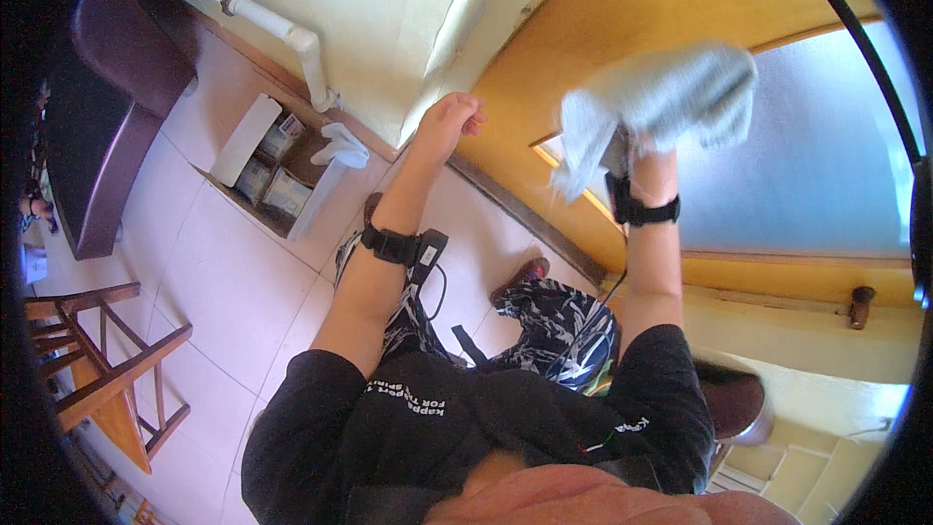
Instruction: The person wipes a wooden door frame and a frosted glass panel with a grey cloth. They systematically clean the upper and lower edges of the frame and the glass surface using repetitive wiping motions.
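Note:
My right hand (649, 146) holds a grey cloth (663, 91) up in front of a yellow wooden door (554, 22) with a frosted glass panel (816, 153). The cloth is blurred and hides most of the fingers; whether it touches the glass I cannot tell. My left hand (457, 119) is raised to the left of the cloth, near the corner of wall and door, with its fingers curled and nothing visible in them. Each wrist wears a black strap with a small device and a cable.
An open cardboard box (291, 186) with packages and a white cloth (341, 146) sits by the wall under a white pipe (270, 18). Dark padded furniture (120, 153) and a wooden chair (109, 350) are at the left. A brown round seat (736, 401) is at the lower right.

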{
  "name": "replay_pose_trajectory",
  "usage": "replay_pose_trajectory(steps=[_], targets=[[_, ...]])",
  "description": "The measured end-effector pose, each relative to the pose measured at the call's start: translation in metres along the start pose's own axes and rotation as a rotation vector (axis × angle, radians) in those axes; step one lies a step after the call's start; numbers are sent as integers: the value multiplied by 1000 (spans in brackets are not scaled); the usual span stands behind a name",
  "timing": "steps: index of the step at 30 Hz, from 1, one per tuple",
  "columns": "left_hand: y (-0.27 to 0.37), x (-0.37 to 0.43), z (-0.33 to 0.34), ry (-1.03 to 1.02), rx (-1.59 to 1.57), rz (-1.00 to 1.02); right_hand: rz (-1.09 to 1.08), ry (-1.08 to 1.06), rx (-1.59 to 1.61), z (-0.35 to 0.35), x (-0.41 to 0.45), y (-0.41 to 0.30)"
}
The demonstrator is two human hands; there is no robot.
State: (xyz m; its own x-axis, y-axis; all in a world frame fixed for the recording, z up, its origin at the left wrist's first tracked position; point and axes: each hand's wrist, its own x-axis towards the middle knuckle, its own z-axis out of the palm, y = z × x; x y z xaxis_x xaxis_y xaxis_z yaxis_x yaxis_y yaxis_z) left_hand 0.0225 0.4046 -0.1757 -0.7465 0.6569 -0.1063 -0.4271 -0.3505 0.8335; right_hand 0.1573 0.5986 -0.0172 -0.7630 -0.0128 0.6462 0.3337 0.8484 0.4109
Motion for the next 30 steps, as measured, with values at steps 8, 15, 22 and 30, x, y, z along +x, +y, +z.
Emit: replay_pose_trajectory(steps=[8, 15, 22, 30], targets=[[6, -6, 6, 15, 71, -23, -137, 258, -228, 41, 93, 7], [2, -4, 5, -13, 123, -23, -146, -23, 51, 87, 50, -7], [0, -3, 7, 4, 125, -28, -181, -323, 66, 122, -9, -44], [0, -2, 1, 12, 62, -6, -739, -545, -140, 164, -52, -72]])
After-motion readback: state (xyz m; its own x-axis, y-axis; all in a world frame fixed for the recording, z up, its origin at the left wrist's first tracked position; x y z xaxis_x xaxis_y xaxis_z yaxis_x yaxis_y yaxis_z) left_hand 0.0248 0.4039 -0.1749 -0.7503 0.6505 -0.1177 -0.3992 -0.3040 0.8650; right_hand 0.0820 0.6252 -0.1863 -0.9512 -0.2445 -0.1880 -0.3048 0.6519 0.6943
